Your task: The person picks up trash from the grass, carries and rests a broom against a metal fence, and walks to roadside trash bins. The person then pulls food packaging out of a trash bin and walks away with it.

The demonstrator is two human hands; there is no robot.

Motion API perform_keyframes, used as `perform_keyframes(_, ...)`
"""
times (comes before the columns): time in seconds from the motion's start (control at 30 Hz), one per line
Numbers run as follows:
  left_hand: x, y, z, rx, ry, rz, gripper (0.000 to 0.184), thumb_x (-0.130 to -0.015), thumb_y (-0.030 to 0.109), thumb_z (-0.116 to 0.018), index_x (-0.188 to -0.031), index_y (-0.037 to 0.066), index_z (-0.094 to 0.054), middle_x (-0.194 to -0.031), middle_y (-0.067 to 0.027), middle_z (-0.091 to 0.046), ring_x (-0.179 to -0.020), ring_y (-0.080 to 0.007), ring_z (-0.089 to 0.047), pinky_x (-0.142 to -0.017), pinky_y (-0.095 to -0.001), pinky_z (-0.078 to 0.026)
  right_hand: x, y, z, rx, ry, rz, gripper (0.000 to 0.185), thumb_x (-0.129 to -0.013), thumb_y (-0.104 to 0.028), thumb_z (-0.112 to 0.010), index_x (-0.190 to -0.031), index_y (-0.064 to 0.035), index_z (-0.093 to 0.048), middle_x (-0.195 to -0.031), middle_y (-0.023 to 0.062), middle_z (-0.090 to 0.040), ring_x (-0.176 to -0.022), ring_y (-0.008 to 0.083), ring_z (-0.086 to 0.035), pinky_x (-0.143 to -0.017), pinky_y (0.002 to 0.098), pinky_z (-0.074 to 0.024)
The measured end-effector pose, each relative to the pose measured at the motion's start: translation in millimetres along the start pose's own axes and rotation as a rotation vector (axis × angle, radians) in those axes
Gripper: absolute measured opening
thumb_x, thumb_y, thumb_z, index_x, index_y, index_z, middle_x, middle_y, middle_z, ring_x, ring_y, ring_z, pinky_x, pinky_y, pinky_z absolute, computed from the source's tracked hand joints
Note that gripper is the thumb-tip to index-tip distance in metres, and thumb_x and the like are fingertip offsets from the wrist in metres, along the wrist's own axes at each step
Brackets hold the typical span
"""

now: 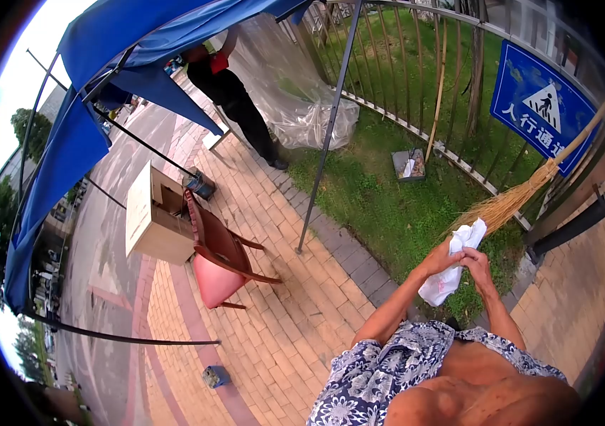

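Both hands meet on a crumpled white plastic bag [438, 287] with faint reddish print, in front of my chest. My left hand [440, 260] is closed around the bag's middle, and its upper end sticks out above the fingers. On the other side, my right hand [477, 264] pinches the bag with bent fingers. Just behind the bag, a straw broom [519, 197] leans with its bristles toward the grass. The bag covers part of the bristle ends.
A metal fence [426, 131] carries a blue sign [543, 106]. A dustpan [409, 165] sits on the grass. To the left are a red chair [221, 273], a wooden desk [153, 216] and canopy poles [327, 135]. A person in black [235, 99] stands by clear plastic sheeting [302, 106].
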State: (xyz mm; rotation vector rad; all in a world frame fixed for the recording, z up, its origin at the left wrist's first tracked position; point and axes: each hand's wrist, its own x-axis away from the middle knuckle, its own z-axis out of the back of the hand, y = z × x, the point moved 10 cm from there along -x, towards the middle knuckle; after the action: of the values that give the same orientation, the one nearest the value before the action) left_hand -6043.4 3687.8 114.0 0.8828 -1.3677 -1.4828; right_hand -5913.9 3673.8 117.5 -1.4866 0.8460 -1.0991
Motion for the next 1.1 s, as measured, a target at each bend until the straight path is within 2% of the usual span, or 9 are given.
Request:
perform_keyframes(0.13,1,11,-6,-0.163,-0.005,-0.057,0.057,-0.089,0.029,-0.071,-0.135,0.002,-0.052,-0.119,-0.0228,-0.067,-0.112,-0.0346,-0.066,-0.096,-0.0427,-0.051,11,-3,-1,-0.124,0.043,-0.102,0.018,-0.087,-0.014,-0.058,-0.095,-0.0001,-0.066,-0.087,-0.0013,-0.062,-0.083,0.0102,-0.055,-0.078,0.0266,-0.0436)
perform_keyframes(0.43,-18,-12,-36,-0.322,0.012,-0.059,0.049,-0.087,0.023,-0.070,-0.128,0.005,-0.053,-0.109,-0.0275,-0.068,-0.105,-0.0460,-0.066,-0.089,-0.0501,-0.052,12,16,28,0.007,0.126,-0.002,0.016,-0.089,-0.014,-0.056,-0.092,-0.0015,-0.065,-0.081,-0.0023,-0.057,-0.078,0.0093,-0.052,-0.074,0.0257,-0.0407)
perform_keyframes(0.63,-24,0,-52,-0.294,-0.020,-0.093,0.039,-0.089,0.019,-0.066,-0.125,0.005,-0.058,-0.110,-0.0260,-0.069,-0.104,-0.0466,-0.065,-0.086,-0.0503,-0.052,25,6,35,0.002,0.133,0.066,0.029,-0.086,-0.011,-0.058,-0.110,0.0034,-0.070,-0.097,0.0062,-0.071,-0.091,0.0144,-0.064,-0.085,0.0294,-0.0499)
perform_keyframes(0.67,-22,11,-51,-0.292,-0.002,-0.085,0.037,-0.087,0.015,-0.068,-0.120,0.002,-0.057,-0.107,-0.0290,-0.067,-0.102,-0.0510,-0.062,-0.085,-0.0554,-0.051,26,15,41,0.103,0.160,0.027,0.029,-0.087,-0.009,-0.057,-0.111,0.0033,-0.068,-0.098,0.0061,-0.071,-0.092,0.0142,-0.064,-0.085,0.0297,-0.0500)
perform_keyframes(0.83,-22,-3,-65,-0.356,-0.028,-0.072,0.035,-0.086,0.009,-0.066,-0.120,0.005,-0.060,-0.109,-0.0265,-0.068,-0.102,-0.0486,-0.064,-0.085,-0.0529,-0.051,31,17,47,0.357,0.227,0.016,0.032,-0.088,-0.008,-0.058,-0.116,0.0026,-0.068,-0.101,0.0120,-0.074,-0.097,0.0192,-0.067,-0.087,0.0337,-0.0519)
perform_keyframes(0.9,-22,3,-57,-0.361,0.014,-0.096,0.032,-0.084,0.007,-0.067,-0.115,0.006,-0.062,-0.106,-0.0257,-0.068,-0.100,-0.0486,-0.064,-0.083,-0.0533,-0.051,30,25,43,0.239,0.235,0.033,0.038,-0.087,-0.004,-0.057,-0.123,0.0027,-0.065,-0.113,0.0146,-0.073,-0.106,0.0218,-0.068,-0.094,0.0347,-0.0516)
perform_keyframes(0.97,-24,-11,-52,-0.501,0.044,-0.112,0.029,-0.086,0.008,-0.066,-0.113,0.003,-0.058,-0.101,-0.0269,-0.067,-0.098,-0.0497,-0.063,-0.082,-0.0560,-0.050,31,28,44,0.340,0.242,-0.004,0.045,-0.086,-0.002,-0.059,-0.130,0.0016,-0.064,-0.119,0.0168,-0.072,-0.113,0.0262,-0.068,-0.099,0.0365,-0.0513)
perform_keyframes(1.0,-25,-18,-49,-0.534,0.030,-0.020,0.029,-0.086,0.008,-0.064,-0.113,0.003,-0.058,-0.104,-0.0279,-0.067,-0.099,-0.0498,-0.063,-0.082,-0.0563,-0.050,30,34,45,0.287,0.248,-0.009,0.045,-0.086,-0.001,-0.059,-0.132,0.0010,-0.063,-0.120,0.0170,-0.072,-0.113,0.0266,-0.068,-0.099,0.0365,-0.0515)
perform_keyframes(1.1,-20,-18,-37,-0.654,0.043,-0.055,0.034,-0.084,0.003,-0.061,-0.118,0.005,-0.059,-0.100,-0.0268,-0.066,-0.094,-0.0495,-0.063,-0.079,-0.0572,-0.050,33,43,48,0.243,0.233,0.003,0.043,-0.089,-0.002,-0.058,-0.132,0.0003,-0.063,-0.120,0.0158,-0.072,-0.109,0.0234,-0.069,-0.099,0.0337,-0.0516)
